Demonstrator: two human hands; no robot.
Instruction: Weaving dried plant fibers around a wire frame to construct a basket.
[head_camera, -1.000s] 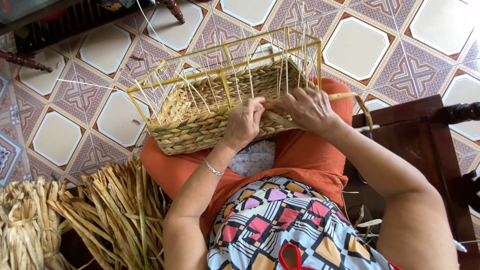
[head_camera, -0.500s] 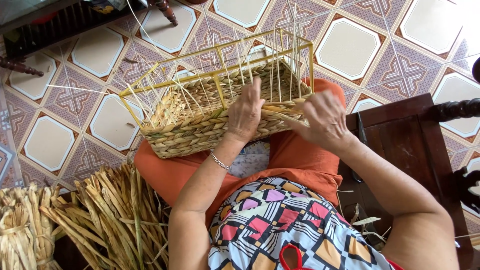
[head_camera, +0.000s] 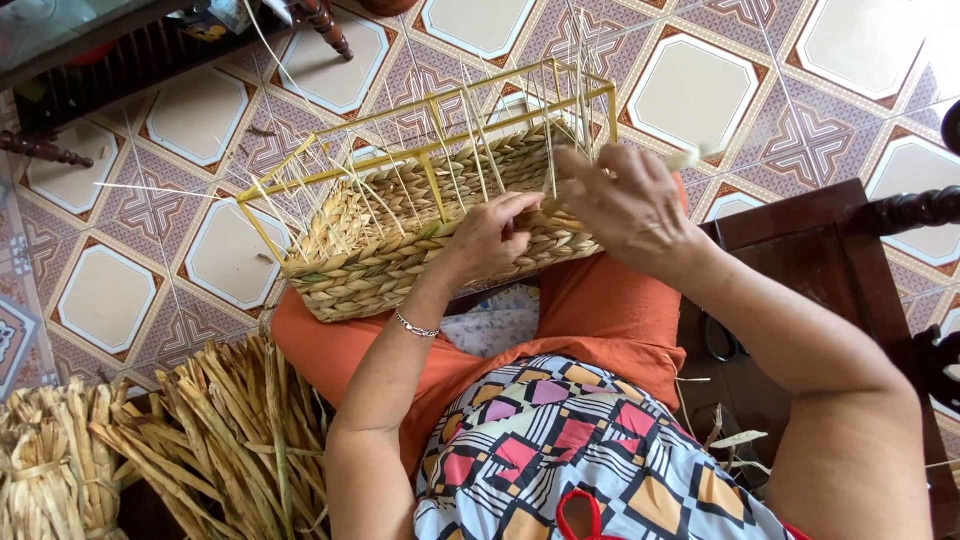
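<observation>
A half-woven straw basket (head_camera: 400, 250) on a yellow metal frame (head_camera: 420, 125) rests across my knees, with thin upright stalks sticking up from its walls. My left hand (head_camera: 495, 235) presses on the near woven wall, fingers curled over the braid. Just to its right, my right hand (head_camera: 625, 205) pinches a flat straw strand (head_camera: 690, 155) at the basket's right end, holding it above the rim. A silver bracelet (head_camera: 415, 325) sits on my left wrist.
Bundles of dried straw (head_camera: 190, 430) lie at my lower left. A dark wooden chair or table (head_camera: 800, 260) stands at the right, with scissors (head_camera: 720, 335) on it. Patterned floor tiles (head_camera: 700, 90) lie beyond the basket, and dark furniture legs (head_camera: 325, 25) stand at the top.
The basket has tilted and swung nearer. My right hand has lifted from the right wall and pulled the strand up above the rim; my left hand stayed on the near wall.
</observation>
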